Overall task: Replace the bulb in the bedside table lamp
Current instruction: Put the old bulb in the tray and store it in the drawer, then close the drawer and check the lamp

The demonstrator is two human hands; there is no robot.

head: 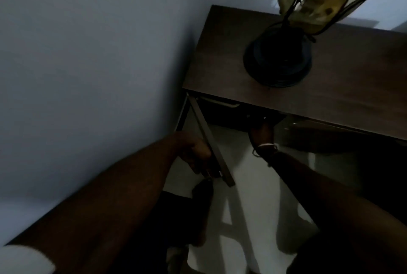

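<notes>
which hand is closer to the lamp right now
Right. The right hand reaches under the tabletop edge, just below the lamp; the left hand is lower and farther left, gripping the open cabinet door.

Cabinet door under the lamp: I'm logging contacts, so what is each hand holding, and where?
The left hand grips the open cabinet door by its outer edge, near the free end. The right hand reaches into the dark compartment; any hold there cannot be told.

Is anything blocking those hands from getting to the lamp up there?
Yes, the tabletop. The lamp stands on top of it, while both hands are below: the left hand grips the open cabinet door, and the right hand reaches into the dark space under the top.
</notes>
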